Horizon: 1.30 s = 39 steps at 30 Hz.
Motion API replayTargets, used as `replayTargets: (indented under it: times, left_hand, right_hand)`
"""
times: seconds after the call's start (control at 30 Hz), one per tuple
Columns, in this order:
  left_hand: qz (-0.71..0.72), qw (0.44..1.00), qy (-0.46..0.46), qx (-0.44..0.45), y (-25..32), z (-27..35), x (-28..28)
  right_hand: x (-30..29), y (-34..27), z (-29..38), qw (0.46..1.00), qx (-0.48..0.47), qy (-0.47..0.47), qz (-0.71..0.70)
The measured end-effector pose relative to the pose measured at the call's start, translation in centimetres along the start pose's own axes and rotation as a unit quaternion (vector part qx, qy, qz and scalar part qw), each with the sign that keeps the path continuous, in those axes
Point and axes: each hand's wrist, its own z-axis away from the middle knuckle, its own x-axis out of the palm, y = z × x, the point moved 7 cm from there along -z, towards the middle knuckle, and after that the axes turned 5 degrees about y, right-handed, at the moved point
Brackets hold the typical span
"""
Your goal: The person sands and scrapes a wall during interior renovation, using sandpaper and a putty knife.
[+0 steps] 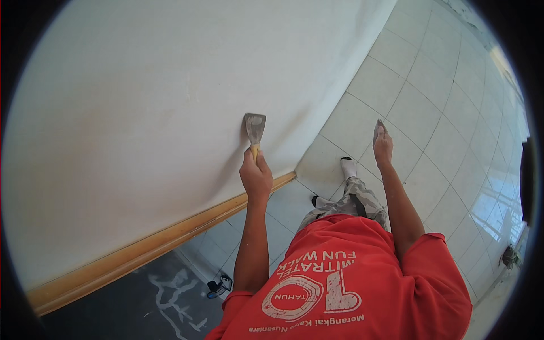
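Observation:
My left hand (256, 175) grips the yellow handle of a putty knife (255, 126). Its metal blade points away from me, close against the white wall (148, 106); whether it touches cannot be told. Pale residue shows on the blade, and a faint rough streak marks the wall to its left. Over the floor on the other side, my right hand (384, 146) is closed around a flat grey object (376, 129), seen almost edge-on and partly hidden by the fingers, so its kind is unclear.
A wooden trim (170, 234) edges the wall, ending near my feet. White floor tiles (425, 123) stretch to the right. Beside the trim is a dark surface (144, 293) with pale smears; a small dark device (217, 287) lies near it. Something dark (527, 182) stands at the right rim.

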Motion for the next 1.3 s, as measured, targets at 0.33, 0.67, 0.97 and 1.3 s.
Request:
replayTargets:
  times: [0.33,0.67,0.97,1.3]
  left_hand:
    - [0.034,0.998,-0.05,0.019,3.6,-0.9,1.0]
    - [0.04,0.981,-0.077,-0.174,-4.9,7.4,-0.1]
    - [-0.007,0.997,-0.024,-0.079,-2.7,2.1,1.6]
    - [-0.013,0.999,-0.017,-0.029,0.8,-1.7,2.3]
  right_hand:
    - [-2.6,-0.7,-1.6,0.995,-0.092,0.036,-0.029]
    - [-7.9,11.0,-1.0,0.993,0.04,0.084,-0.076]
    - [-5.6,4.6,0.1,0.999,0.006,0.044,-0.018]
    - [-6.2,4.1,0.1,0.995,-0.063,0.073,-0.012]
